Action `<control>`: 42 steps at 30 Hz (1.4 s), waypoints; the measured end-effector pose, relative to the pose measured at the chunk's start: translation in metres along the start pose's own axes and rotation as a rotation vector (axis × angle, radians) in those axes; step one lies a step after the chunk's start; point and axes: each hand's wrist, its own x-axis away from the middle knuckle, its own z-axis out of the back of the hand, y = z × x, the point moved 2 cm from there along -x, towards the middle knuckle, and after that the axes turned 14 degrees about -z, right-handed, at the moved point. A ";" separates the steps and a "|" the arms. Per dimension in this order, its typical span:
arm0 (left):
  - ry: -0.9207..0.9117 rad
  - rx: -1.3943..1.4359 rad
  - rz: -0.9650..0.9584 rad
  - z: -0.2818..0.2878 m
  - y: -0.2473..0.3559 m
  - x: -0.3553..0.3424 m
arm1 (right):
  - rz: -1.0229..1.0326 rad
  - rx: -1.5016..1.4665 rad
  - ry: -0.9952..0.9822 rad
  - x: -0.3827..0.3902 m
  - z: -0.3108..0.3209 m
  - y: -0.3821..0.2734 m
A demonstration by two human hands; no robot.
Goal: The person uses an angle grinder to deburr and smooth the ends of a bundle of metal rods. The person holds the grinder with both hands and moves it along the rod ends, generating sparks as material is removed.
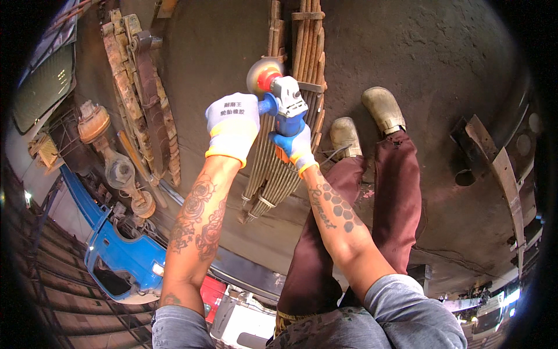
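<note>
A blue and silver angle grinder [288, 104] is held between my two gloved hands, over a stack of leaf springs [273, 174] on the floor. My left hand [233, 125], in a white and orange glove, is closed round the blue side handle [268, 104]. The fingers of my right hand [297, 148] wrap the blue body, in a white, blue and orange glove. At the head's left sits a round, blurred disc [259, 75] with a red centre. It overlaps the far part of the stack; whether it touches metal I cannot tell.
My shoes [346, 136] stand right of the springs, a cord beside one. Rusty leaf springs [157, 104] and an axle [119, 168] lie left, before a blue vehicle cab [128, 259]. Curved metal pieces [497, 168] stand far right. A dark hole [465, 177] marks the floor.
</note>
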 end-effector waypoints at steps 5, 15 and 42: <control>0.084 -0.072 -0.058 0.021 0.015 -0.011 | -0.045 -0.071 -0.015 -0.012 0.004 0.003; -0.006 -0.014 0.083 0.014 -0.008 0.008 | -0.031 0.162 -0.029 -0.014 -0.004 -0.010; -0.013 0.026 0.147 0.021 -0.015 0.001 | -0.022 0.200 -0.066 -0.029 -0.003 -0.023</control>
